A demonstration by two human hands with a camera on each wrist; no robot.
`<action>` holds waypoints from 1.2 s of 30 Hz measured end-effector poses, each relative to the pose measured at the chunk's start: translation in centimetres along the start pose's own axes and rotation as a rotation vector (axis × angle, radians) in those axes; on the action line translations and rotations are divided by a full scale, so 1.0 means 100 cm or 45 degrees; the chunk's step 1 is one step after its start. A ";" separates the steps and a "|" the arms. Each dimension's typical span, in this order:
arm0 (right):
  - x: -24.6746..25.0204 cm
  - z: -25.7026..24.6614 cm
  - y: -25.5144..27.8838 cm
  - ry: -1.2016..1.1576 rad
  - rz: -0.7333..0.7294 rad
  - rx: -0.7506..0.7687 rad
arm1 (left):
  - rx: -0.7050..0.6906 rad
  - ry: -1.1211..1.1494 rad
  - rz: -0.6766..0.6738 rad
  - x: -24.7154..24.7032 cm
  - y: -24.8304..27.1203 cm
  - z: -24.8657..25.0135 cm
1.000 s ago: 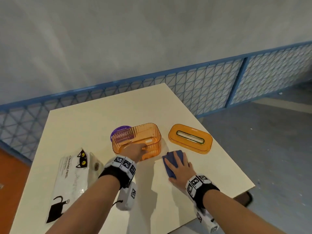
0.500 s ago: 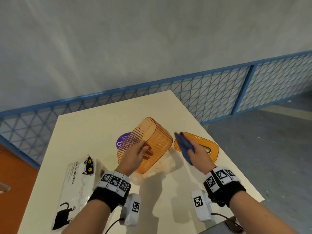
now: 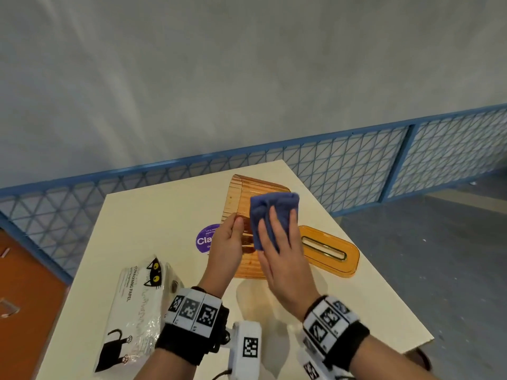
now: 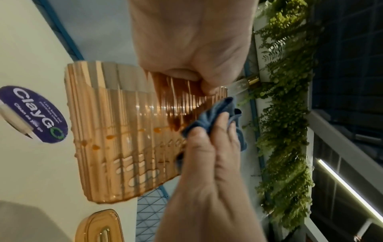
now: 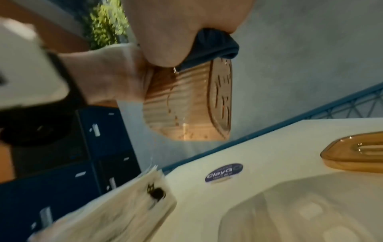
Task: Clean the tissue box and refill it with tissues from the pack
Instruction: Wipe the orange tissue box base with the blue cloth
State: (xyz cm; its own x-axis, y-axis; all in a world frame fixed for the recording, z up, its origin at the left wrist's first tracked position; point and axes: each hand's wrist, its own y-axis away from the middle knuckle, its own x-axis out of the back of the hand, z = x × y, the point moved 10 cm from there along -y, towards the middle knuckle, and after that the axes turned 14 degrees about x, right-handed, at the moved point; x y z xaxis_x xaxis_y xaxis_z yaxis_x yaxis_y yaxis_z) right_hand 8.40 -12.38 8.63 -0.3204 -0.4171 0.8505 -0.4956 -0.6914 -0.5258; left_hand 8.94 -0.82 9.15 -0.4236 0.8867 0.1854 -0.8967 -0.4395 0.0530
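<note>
The orange ribbed tissue box (image 3: 241, 204) (image 4: 116, 131) (image 5: 186, 101) is lifted off the table and tipped on its side. My left hand (image 3: 227, 242) (image 4: 186, 49) grips its rim, fingers curled inside. My right hand (image 3: 279, 242) (image 4: 209, 155) holds a folded blue cloth (image 3: 271, 212) (image 4: 215, 117) (image 5: 211, 45) and presses it against the box's ribbed side wall. The orange lid (image 3: 329, 250) (image 5: 356, 152) with its slot lies flat on the table to the right. The tissue pack (image 3: 134, 311) (image 5: 116, 209), white with black cats, lies at the left.
A purple round sticker (image 3: 205, 239) (image 4: 37, 114) (image 5: 223, 172) is on the cream table (image 3: 164, 215). A blue mesh fence (image 3: 356, 165) runs behind the table. The table's right edge drops to grey floor (image 3: 439, 256).
My left hand has raised the box higher off the table and turned it on its side. My right hand has brought the cloth up from beside the lid onto the box's wall.
</note>
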 end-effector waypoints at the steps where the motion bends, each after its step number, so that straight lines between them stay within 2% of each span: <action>1: -0.009 -0.004 0.007 -0.024 -0.043 0.016 | -0.006 0.015 0.016 0.002 0.003 0.002; 4: -0.001 0.010 -0.009 -0.045 -0.032 -0.022 | 0.017 0.053 0.027 0.002 0.009 0.000; 6: 0.025 0.029 -0.036 -0.154 0.063 -0.129 | 0.041 0.054 0.003 -0.003 0.012 -0.003; 8: 0.042 0.035 -0.052 -0.177 0.130 -0.156 | 0.039 0.068 0.014 -0.004 0.014 0.001; 10: 0.039 0.023 -0.045 -0.085 0.139 -0.075 | 0.000 0.100 0.049 0.001 0.015 0.009; 15: -0.005 -0.024 0.011 0.063 0.144 0.212 | -0.007 0.229 0.118 0.019 0.019 0.019; 17: -0.004 -0.024 0.009 0.112 0.147 0.308 | -0.019 0.249 0.130 0.022 0.021 0.022; 19: 0.013 -0.014 -0.009 0.104 0.172 0.294 | -0.054 0.239 0.158 0.026 0.021 0.029; 22: 0.048 -0.002 -0.041 0.059 0.233 0.173 | -0.104 0.203 0.149 0.024 0.020 0.046; 25: 0.059 -0.006 -0.040 0.065 0.345 0.127 | -0.065 0.239 0.108 0.021 0.020 0.051; 28: 0.029 -0.024 -0.004 0.202 0.374 0.267 | -0.022 0.296 0.093 0.021 0.021 0.049; 31: 0.001 -0.030 0.020 0.303 0.275 0.400 | 0.017 0.320 0.122 0.021 0.021 0.043; 36: 0.029 -0.021 -0.001 0.118 0.280 0.435 | -0.008 0.334 0.112 0.026 0.021 0.044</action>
State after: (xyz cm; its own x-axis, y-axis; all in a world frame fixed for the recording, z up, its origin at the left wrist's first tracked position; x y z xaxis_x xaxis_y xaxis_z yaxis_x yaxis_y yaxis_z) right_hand 5.86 -12.30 11.16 -0.4681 -0.5326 0.7051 -0.1158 -0.7541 -0.6465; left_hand 6.57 -0.07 14.01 -0.5181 0.8523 -0.0718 -0.8553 -0.5164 0.0418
